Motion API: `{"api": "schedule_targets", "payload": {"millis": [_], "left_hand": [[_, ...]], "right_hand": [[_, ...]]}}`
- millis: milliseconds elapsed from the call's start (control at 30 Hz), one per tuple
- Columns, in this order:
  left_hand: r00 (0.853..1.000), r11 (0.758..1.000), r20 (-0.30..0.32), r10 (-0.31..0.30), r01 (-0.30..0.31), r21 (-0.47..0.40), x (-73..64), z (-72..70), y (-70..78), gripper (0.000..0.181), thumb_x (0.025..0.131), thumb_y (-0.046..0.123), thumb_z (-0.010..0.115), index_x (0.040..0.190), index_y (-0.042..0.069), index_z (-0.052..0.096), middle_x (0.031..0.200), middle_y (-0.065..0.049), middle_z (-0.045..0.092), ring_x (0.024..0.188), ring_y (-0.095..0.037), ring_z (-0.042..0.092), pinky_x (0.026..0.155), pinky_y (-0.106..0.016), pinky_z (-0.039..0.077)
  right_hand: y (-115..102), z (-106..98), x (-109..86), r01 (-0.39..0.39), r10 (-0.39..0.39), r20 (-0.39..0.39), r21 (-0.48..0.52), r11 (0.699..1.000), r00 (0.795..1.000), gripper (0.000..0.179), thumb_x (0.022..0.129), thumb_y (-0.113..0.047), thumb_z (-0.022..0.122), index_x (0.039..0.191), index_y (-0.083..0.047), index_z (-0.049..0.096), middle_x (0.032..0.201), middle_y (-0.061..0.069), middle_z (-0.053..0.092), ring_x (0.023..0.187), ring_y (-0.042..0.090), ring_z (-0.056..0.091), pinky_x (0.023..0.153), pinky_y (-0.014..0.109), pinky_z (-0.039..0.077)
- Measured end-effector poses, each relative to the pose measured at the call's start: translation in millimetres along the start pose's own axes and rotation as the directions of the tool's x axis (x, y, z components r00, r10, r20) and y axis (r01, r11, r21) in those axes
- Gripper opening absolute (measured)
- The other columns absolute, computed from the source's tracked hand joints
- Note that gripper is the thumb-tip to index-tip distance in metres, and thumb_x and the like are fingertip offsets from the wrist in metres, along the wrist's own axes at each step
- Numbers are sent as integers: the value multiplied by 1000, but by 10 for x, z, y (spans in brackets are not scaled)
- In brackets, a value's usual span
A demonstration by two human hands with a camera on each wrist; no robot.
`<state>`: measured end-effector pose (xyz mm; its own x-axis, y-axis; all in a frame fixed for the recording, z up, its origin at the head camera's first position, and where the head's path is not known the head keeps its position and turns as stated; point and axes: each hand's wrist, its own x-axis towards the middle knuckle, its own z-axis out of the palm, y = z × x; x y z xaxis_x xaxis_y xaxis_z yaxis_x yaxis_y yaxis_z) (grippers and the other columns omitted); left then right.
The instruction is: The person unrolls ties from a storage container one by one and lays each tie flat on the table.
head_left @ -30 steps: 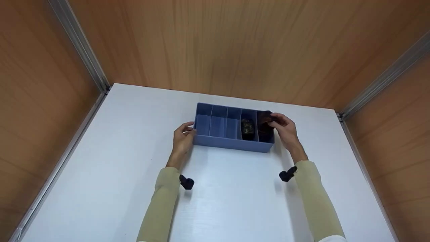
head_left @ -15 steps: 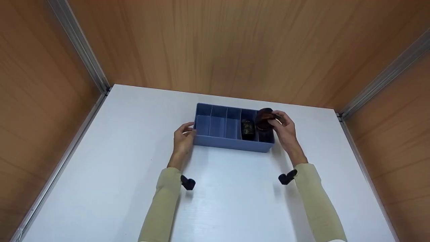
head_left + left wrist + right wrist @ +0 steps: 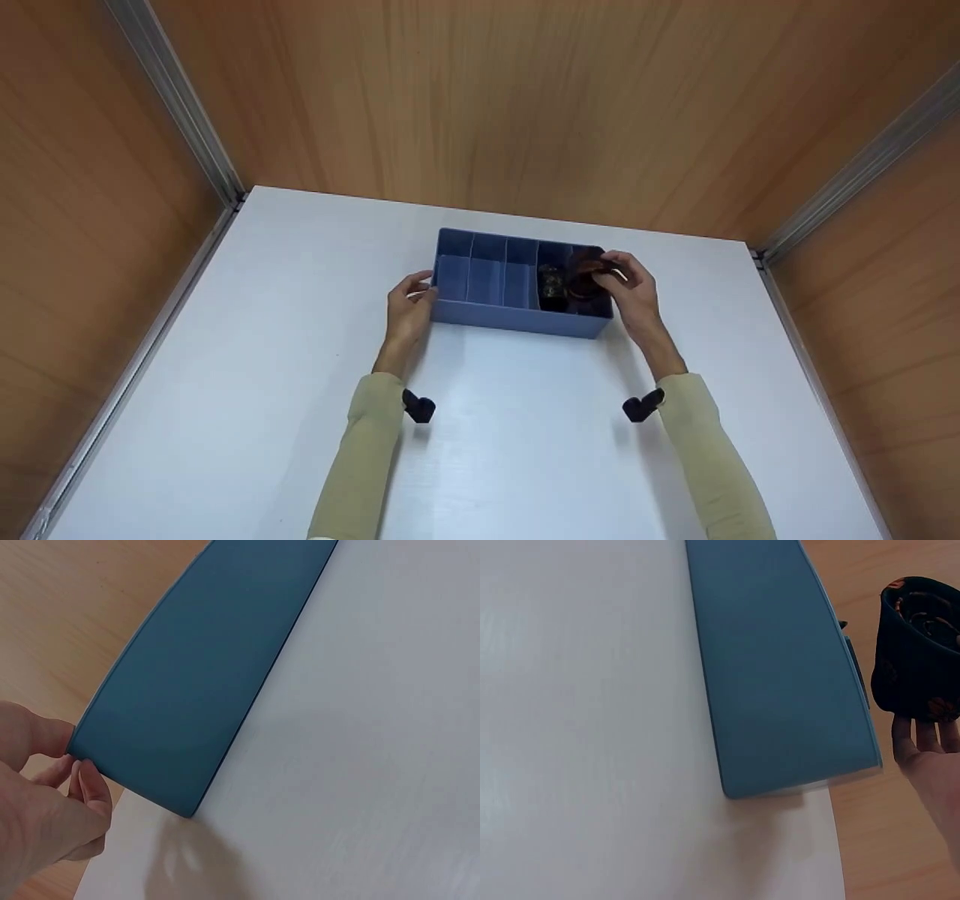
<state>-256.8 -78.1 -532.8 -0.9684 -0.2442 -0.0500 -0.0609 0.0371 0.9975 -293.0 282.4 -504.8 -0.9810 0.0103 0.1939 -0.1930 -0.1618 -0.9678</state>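
Note:
A blue box divided into several compartments lies on the white table. My left hand holds its left end; in the left wrist view, the fingertips meet the box's end wall. My right hand pinches a rolled dark cloth over the rightmost compartments, partly covering their divider. In the right wrist view the roll shows a spiral end and orange flower-like marks. A second dark bundle with gold specks sits in the compartment second from the right.
The white table ends at a wood-grain back panel just behind the box. Wood-grain side panels with metal edge rails stand left and right. The three left compartments show bare blue floors.
The right hand raised the rolled cloth out of the rightmost compartment, turned it, then brought it lower and slightly left, near the speckled bundle. The left hand and box stayed almost still.

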Motion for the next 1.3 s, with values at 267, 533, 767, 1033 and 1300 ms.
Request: {"api": "schedule_targets", "payload": {"millis": [267,533,767,1033,1300], "left_hand": [[1000,1000,-3,15,-15,1,-9,-20,-9,34,98,-2,61,132,-4,63,111,-16,59,103,-28,62,78,-24,49],[1000,1000,3,13,-13,-1,-10,-29,-9,35,98,-1,60,133,-3,63,112,-15,58,103,-26,61,79,-24,49],[1000,1000,-7,-12,12,-16,-28,-26,6,34,98,-1,61,132,-1,64,112,-14,57,99,-24,60,76,-23,48],[1000,1000,-2,-21,21,9,-37,-27,21,35,100,1,60,135,1,63,117,-15,56,106,-27,60,80,-25,48],[1000,1000,-6,-18,18,-2,-37,-34,26,34,99,0,60,133,1,64,115,-15,56,104,-26,61,79,-24,48]], "right_hand": [[-26,70,-86,-2,2,3,16,1000,1000,31,92,15,64,115,-5,64,122,8,60,119,24,59,96,28,52],[-30,112,-151,22,-22,20,-2,1000,1000,32,91,15,67,117,-2,65,123,9,59,120,25,59,98,28,51],[-45,146,-229,8,-8,24,-5,1000,1000,32,91,15,65,118,-1,64,122,9,59,120,25,59,97,28,51],[-83,198,-318,7,-8,40,13,1000,999,33,90,17,63,117,-1,64,122,10,59,117,24,61,94,29,54],[-96,246,-417,8,-6,56,-33,999,998,30,92,13,64,119,-1,64,125,11,58,117,25,60,96,31,53]]}}
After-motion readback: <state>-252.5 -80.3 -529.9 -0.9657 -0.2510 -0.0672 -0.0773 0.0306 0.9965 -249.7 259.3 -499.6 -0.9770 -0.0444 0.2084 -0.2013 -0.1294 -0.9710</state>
